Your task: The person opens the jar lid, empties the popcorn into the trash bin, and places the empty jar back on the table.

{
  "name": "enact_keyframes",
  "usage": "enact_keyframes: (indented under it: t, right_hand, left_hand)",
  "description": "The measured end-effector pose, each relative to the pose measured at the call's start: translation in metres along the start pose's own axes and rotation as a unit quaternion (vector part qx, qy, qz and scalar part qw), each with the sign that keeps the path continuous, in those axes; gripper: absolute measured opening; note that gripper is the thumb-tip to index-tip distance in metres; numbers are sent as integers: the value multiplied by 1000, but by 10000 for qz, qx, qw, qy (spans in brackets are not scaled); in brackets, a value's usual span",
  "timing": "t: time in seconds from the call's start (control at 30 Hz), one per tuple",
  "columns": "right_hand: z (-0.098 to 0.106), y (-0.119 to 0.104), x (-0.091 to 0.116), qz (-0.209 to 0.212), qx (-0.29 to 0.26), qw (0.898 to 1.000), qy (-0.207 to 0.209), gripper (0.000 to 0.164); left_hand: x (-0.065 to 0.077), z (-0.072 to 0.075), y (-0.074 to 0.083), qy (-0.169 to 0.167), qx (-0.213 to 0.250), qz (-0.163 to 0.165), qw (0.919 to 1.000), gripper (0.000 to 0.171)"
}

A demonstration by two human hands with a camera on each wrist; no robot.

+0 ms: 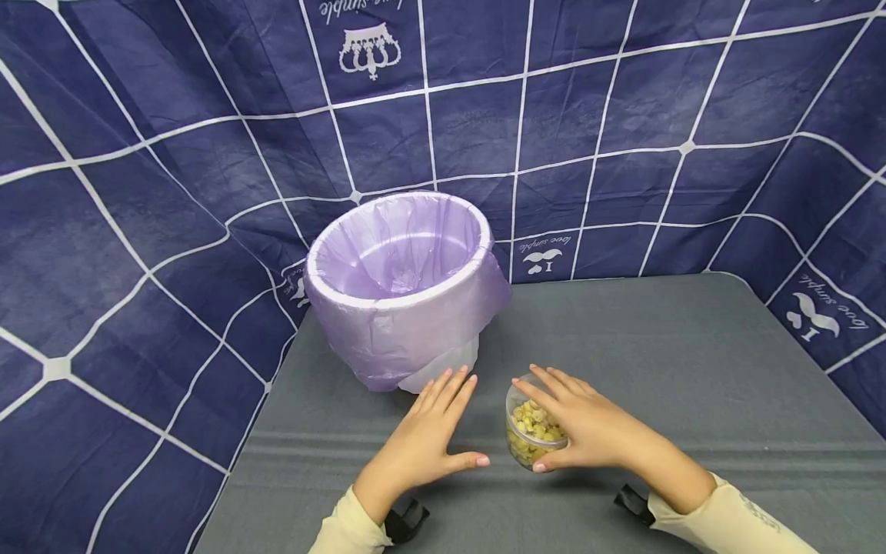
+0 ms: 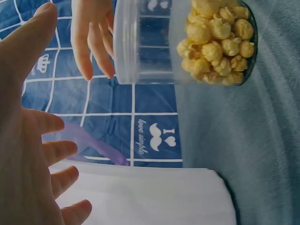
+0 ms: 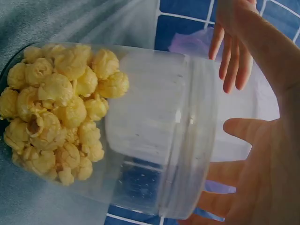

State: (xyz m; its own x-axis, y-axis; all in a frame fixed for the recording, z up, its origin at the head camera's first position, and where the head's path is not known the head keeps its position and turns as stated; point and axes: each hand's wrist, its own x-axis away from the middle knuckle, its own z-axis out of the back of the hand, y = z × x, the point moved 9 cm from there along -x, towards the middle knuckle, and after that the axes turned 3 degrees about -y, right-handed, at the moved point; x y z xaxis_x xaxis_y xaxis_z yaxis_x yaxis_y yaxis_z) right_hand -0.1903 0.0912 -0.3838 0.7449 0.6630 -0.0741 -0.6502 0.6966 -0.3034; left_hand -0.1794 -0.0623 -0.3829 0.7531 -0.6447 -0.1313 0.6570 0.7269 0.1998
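A clear plastic jar [image 1: 533, 445] part-filled with yellow popcorn [image 3: 61, 103] stands upright on the grey surface. My right hand [image 1: 588, 423] hovers at the upper end of the jar, fingers extended and thumb spread apart. From the right wrist, some of those fingers [image 3: 225, 173] pass partly behind the jar's rim. To the left of the jar is my left hand [image 1: 425, 446], its fingers straight and thumb pointing toward the jar. A gap separates this hand from the jar, and it holds nothing.
Behind my left hand stands a white bin [image 1: 446, 365] lined with a thin purple bag [image 1: 408, 338] folded over its rim. A blue cloth with white grid lines [image 1: 477, 138] hangs around the back and sides of the grey tabletop [image 1: 657, 346].
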Motion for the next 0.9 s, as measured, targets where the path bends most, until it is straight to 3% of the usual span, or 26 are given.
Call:
enact_keyframes:
  t: [0.47,0.77,0.9]
  right_hand:
    - [4,1,-12,37,574,9981,199,90]
    - [15,4,-12,-58,534,9974,482,92]
    - [21,3,-7,-90,273,9979,583,97]
  left_hand:
    - [-1,-23,2,61,345,195,9992,97]
    - [-3,-31,1,190,434,257,9985,101]
    - [-6,-30,5,433,472,196,9978,106]
